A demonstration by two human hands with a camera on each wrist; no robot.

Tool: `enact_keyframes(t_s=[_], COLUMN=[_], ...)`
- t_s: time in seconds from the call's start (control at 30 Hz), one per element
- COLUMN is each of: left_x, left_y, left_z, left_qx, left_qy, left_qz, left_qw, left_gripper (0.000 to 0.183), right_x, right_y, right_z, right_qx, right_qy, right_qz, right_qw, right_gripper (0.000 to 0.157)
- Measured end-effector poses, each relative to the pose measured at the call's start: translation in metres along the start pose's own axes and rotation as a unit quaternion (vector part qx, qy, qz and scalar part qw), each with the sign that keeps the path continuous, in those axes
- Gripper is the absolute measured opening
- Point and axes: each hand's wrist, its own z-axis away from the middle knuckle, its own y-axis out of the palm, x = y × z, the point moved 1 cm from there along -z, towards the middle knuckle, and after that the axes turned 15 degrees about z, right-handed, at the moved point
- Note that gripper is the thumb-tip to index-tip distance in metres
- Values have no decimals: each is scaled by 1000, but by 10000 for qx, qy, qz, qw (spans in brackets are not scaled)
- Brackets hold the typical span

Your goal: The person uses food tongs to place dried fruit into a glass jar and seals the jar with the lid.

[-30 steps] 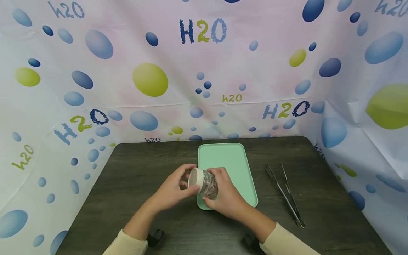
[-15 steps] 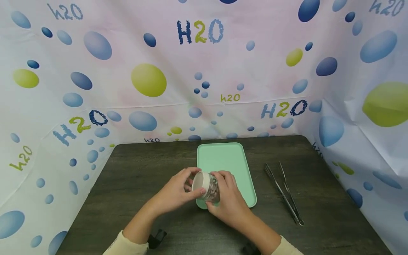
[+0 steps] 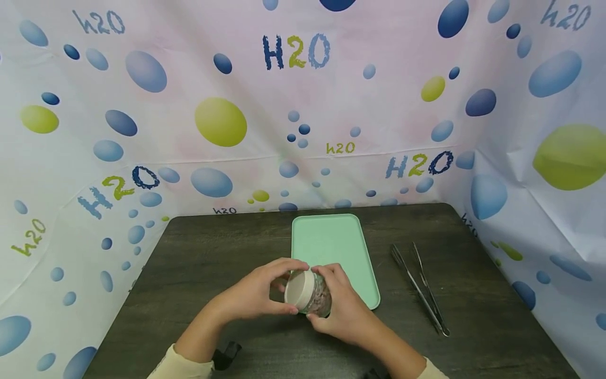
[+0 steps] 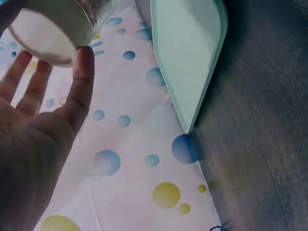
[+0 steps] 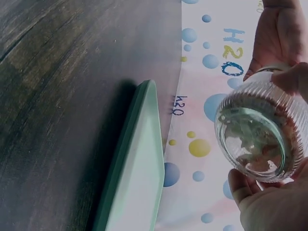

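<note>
A clear ribbed jar (image 3: 320, 298) with a cream lid (image 3: 300, 290) is held tilted over the near end of a green tray (image 3: 326, 237), lid toward the left. My left hand (image 3: 265, 289) pinches the lid's edge between thumb and fingers; in the left wrist view the fingertips sit around the lid's rim (image 4: 45, 36). My right hand (image 3: 347, 310) grips the glass body from the right. Through the jar's base (image 5: 252, 144) in the right wrist view, small brownish and pale pieces show inside; their kind is unclear. The lid is on the jar.
Metal tongs (image 3: 421, 289) lie on the dark wooden table (image 3: 218, 237), right of the tray, arms spread toward the back. A white curtain (image 3: 265, 95) printed with blue and green dots surrounds the table's back and sides.
Both hands have brought the jar slightly nearer to the body and a little right. The lid's top now faces the head camera more. Tray and tongs stay put.
</note>
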Motion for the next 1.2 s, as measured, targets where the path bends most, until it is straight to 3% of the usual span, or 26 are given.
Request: enact_keyframes(t_s=[0.13,0.27,0.33,0.4,0.5,0.57,0.7,0.93,1.2], left_x=[-3,-7,-9,-11,-13,-13,-12,-7,-1], left_y=[1,5,9,13,18,22,27,27,25], left_z=[1,2,2,1,-3,-5,-7,-6,-6], left_qx=[295,427,312,-39,-698,-966,-830,-479,-223], left_qy=[237,123,-102,-479,-1090,-1441,-1756,-1659,-838], left_qz=[-220,-225,-105,-32,77,110,286,383,237], left_qw=[9990,9988,9994,9988,9916,9848,9806,9842,9959], left_gripper=[79,80,80,76,71,68,66,63,76], right_x=[-5,-9,-9,-8,-5,-2,3,3,-7], right_y=[0,1,2,1,0,-1,-1,0,-4], right_z=[0,0,1,2,4,5,7,11,12], right_qx=[232,351,378,378,300,224,-23,-216,46], right_qy=[-11,-18,41,167,372,458,386,120,59], right_qz=[-396,-659,-684,-650,-500,-336,75,428,-63], right_qw=[9989,9972,9969,9970,9976,9981,9992,9988,10000], right_gripper=[84,82,81,81,83,84,85,86,85])
